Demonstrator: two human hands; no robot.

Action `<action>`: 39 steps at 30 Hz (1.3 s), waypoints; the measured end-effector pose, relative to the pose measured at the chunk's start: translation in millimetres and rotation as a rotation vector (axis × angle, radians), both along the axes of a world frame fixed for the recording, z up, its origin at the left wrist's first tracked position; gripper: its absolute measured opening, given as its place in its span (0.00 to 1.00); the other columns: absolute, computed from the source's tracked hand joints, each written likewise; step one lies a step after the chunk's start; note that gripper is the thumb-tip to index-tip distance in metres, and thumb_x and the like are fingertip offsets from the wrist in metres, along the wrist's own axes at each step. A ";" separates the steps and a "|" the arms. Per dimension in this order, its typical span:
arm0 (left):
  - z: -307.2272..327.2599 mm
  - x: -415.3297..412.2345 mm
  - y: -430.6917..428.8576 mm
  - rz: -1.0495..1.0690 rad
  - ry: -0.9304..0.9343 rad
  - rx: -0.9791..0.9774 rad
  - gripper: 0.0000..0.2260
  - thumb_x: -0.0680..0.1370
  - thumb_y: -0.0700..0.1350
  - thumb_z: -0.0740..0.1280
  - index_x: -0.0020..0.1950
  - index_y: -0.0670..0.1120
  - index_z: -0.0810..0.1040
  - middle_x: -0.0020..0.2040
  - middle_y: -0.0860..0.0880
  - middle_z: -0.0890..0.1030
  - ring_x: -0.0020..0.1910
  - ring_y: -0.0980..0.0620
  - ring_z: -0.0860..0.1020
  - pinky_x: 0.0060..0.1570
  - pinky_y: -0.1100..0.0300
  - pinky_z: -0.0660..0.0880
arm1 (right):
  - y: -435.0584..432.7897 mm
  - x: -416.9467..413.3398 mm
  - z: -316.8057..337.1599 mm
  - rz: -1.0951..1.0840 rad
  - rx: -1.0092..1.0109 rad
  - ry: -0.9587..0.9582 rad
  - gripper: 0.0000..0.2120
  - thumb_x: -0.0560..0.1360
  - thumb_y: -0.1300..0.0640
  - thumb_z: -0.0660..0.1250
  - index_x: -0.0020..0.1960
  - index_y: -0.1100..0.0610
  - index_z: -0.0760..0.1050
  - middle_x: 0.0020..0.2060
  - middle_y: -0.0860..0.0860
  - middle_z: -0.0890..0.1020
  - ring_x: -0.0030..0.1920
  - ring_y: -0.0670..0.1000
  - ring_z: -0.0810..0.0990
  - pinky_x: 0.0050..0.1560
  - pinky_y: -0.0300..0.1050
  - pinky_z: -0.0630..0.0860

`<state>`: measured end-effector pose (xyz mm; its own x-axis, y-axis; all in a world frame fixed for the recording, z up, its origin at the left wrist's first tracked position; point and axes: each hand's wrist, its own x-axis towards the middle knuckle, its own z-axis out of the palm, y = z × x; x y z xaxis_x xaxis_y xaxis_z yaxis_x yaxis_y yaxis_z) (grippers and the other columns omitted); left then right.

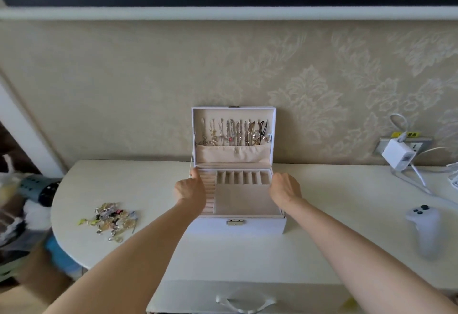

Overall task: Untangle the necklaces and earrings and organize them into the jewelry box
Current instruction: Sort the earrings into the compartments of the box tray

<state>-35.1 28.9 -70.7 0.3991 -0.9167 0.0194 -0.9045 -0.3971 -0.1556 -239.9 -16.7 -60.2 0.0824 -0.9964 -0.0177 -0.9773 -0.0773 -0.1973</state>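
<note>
The jewelry box (pixel 235 225) stands in the middle of the tabletop (pixel 322 251), with its long axis from left to right and its clasp toward the person. Its open lid stands upright at the wall, and necklaces (pixel 235 132) hang inside it. The left hand (pixel 189 188) grips the left rim and the right hand (pixel 285 188) grips the right rim, fingers curled over. The tangled jewelry (pixel 111 220) lies well apart at the left, near the rounded edge. A white controller (pixel 425 227) lies far to the right. Bare tabletop shows between the box and the front edge.
</note>
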 end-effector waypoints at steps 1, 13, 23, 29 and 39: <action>-0.1 8.4 2.8 0.014 0.008 -0.002 0.24 0.77 0.37 0.59 0.71 0.40 0.54 0.56 0.50 0.79 0.55 0.51 0.79 0.36 0.64 0.62 | 1.1 8.8 0.0 0.012 0.000 -0.005 0.13 0.74 0.70 0.56 0.53 0.64 0.76 0.53 0.60 0.80 0.54 0.60 0.79 0.49 0.47 0.74; -0.4 86.7 28.7 0.165 0.064 -0.039 0.22 0.77 0.34 0.56 0.70 0.41 0.55 0.54 0.47 0.81 0.50 0.48 0.79 0.30 0.62 0.58 | 9.2 90.6 1.9 0.149 -0.008 0.004 0.11 0.75 0.69 0.57 0.52 0.65 0.76 0.52 0.60 0.80 0.54 0.60 0.79 0.49 0.48 0.75; 8.6 99.3 42.6 0.269 0.246 -0.167 0.17 0.80 0.41 0.56 0.67 0.39 0.58 0.48 0.45 0.80 0.45 0.45 0.79 0.30 0.60 0.60 | 10.9 125.6 -6.4 0.277 -0.271 0.018 0.19 0.74 0.62 0.61 0.65 0.58 0.66 0.61 0.57 0.70 0.61 0.58 0.68 0.59 0.50 0.67; 8.4 132.0 61.6 0.356 0.355 -0.338 0.11 0.82 0.48 0.55 0.56 0.41 0.70 0.51 0.42 0.80 0.49 0.42 0.78 0.40 0.56 0.65 | 36.1 186.4 5.8 0.575 -0.200 -0.214 0.17 0.75 0.64 0.61 0.63 0.58 0.71 0.59 0.54 0.71 0.60 0.55 0.71 0.60 0.46 0.70; -30.4 212.5 73.3 0.325 0.263 -0.165 0.09 0.77 0.50 0.66 0.54 0.49 0.77 0.56 0.46 0.76 0.57 0.46 0.71 0.54 0.56 0.70 | 61.1 244.4 2.8 0.610 0.033 -0.470 0.14 0.76 0.63 0.59 0.59 0.57 0.75 0.59 0.52 0.72 0.60 0.52 0.72 0.61 0.45 0.69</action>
<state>177.4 102.2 -101.1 0.6764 -0.7364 0.0141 -0.7293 -0.6671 0.1518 4.4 44.4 -57.4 0.6230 -0.7720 0.1264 -0.5764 -0.5622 -0.5931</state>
